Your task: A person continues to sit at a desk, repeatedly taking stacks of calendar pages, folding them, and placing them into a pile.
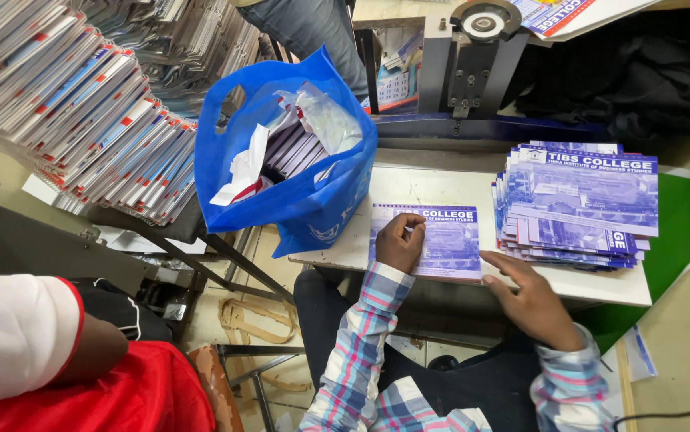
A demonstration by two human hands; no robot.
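Note:
A purple-and-white booklet (441, 240) lies flat on the white table (409, 186) in front of me. My left hand (399, 242) rests on its left part with the fingers curled down onto the cover. At the booklet's lower right corner my right hand (530, 300) lies with fingers stretched out, the fingertips touching its edge. To the right stands a fanned pile of the same purple booklets (581, 204). Both arms wear plaid sleeves.
A blue carrier bag (313, 204) stuffed with papers and plastic leans at the table's left end. Slanting stacks of booklets (81, 112) fill the upper left. A metal machine (473, 60) stands behind the table. Another person in red and white (33, 344) sits at lower left.

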